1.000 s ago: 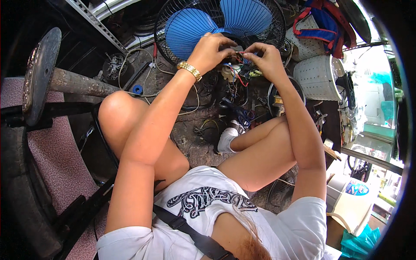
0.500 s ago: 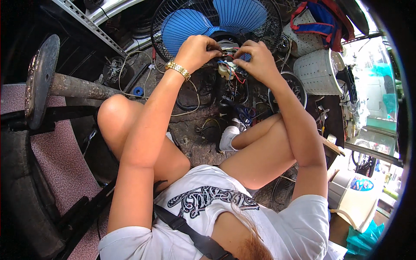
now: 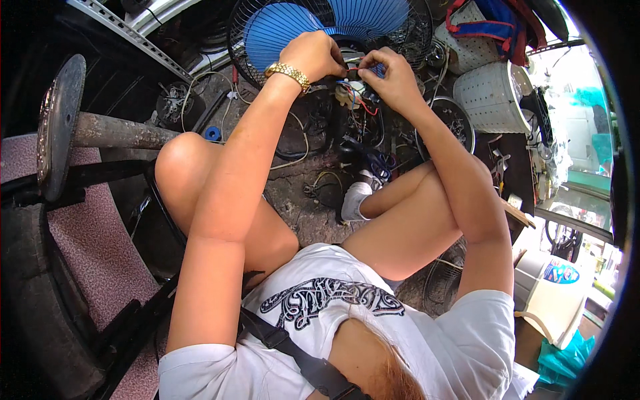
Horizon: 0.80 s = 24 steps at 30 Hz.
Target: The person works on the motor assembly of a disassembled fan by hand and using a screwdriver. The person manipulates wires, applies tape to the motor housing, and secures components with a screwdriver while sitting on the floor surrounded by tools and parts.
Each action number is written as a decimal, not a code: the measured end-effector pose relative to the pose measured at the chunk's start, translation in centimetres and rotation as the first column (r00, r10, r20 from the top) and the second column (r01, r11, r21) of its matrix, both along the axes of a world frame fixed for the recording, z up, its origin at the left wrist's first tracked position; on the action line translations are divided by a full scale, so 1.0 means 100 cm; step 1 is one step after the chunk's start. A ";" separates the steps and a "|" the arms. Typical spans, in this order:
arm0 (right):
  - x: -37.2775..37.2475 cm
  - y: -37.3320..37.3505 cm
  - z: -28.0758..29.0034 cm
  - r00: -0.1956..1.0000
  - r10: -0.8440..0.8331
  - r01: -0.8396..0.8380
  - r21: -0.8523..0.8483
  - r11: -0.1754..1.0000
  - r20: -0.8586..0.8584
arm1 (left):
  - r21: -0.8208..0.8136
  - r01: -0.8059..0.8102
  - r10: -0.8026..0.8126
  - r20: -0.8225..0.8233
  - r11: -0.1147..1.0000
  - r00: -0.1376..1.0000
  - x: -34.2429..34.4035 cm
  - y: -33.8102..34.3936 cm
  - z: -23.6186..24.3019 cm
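Observation:
Both hands are at the back of an electric fan with blue blades (image 3: 277, 35) inside a black wire cage. A thin red wire (image 3: 353, 69) stretches between my fingertips. My left hand (image 3: 316, 56), below a gold watch band (image 3: 291, 75), pinches one end of it. My right hand (image 3: 389, 78) pinches the other end between thumb and fingers. Just below them sits a pale plastic part (image 3: 348, 95) with several blue, red and black wires around it. The fan's motor is partly hidden behind my hands.
A metal bowl of small parts (image 3: 445, 130) stands right of my foot. Beyond it is a perforated white bin (image 3: 489, 99). A blue tape roll (image 3: 213, 133) and a loose pale cable (image 3: 293, 162) lie on the dirty floor. At left, a rusty pole with a round plate (image 3: 63, 130) juts in.
Both hands have moved slightly away from me, the left also a little to the right. The red wire now shows drawn between the fingertips.

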State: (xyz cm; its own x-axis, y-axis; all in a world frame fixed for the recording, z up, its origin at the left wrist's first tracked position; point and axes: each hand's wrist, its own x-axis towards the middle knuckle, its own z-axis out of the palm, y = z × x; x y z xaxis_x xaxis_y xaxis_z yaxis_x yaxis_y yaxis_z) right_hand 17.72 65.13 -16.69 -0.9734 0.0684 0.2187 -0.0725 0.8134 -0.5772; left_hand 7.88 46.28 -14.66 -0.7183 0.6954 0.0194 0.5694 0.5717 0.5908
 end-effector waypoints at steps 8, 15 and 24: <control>0.003 -0.006 0.004 1.000 -0.015 0.016 0.143 0.990 -0.005 | 0.027 0.025 -0.020 -0.194 0.999 0.981 0.011 0.000 0.001; 0.004 -0.004 0.001 1.000 -0.023 0.025 0.163 0.986 -0.016 | 0.022 -0.017 0.020 -0.172 1.000 0.985 0.022 -0.001 0.006; 0.002 -0.003 -0.002 1.000 -0.023 0.025 0.147 0.989 -0.014 | -0.111 0.049 -0.056 -0.060 0.993 0.997 -0.007 -0.011 -0.005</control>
State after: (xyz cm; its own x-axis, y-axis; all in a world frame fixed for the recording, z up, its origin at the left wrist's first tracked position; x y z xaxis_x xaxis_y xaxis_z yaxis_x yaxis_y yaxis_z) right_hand 17.94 64.83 -16.90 -0.9690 0.0581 0.2402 -0.0582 0.8909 -0.4505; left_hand 7.20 45.14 -15.12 -0.6808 0.7323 -0.0144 0.6342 0.5992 0.4886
